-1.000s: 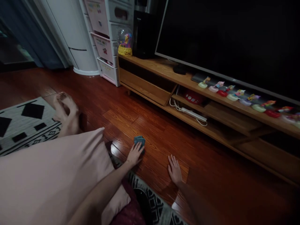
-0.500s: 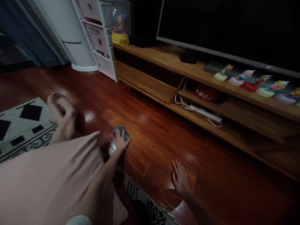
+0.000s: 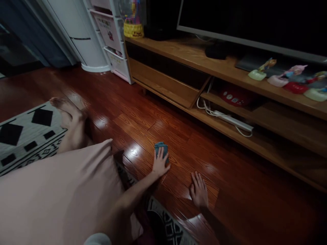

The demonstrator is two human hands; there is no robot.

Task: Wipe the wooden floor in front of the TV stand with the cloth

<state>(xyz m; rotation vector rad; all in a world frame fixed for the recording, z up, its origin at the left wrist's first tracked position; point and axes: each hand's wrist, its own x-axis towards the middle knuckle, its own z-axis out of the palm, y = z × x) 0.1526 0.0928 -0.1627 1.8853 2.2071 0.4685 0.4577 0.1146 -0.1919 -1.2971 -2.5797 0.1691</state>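
I sit on a dark red wooden floor [image 3: 143, 112]. My left hand [image 3: 159, 164] lies on a small stack of teal cards [image 3: 161, 149] on the boards, fingers stretched flat over them. My right hand [image 3: 198, 191] rests palm down on the bare floor a little to the right, fingers spread, holding nothing. A pink pillow [image 3: 51, 194] covers my lap, and my bare feet [image 3: 68, 119] stick out beyond it to the left.
A low wooden TV stand [image 3: 194, 64] runs along the right, with a television [image 3: 255, 23], small toy figures [image 3: 286, 76], a red device [image 3: 236, 97] and a white power strip [image 3: 230, 119]. White drawers [image 3: 112, 37] stand at the back. A patterned rug [image 3: 22, 136] lies left.
My left hand slid the cards left across the floor, then back to the right, staying flat on them. My right hand stayed planted. The view tilted down slightly.
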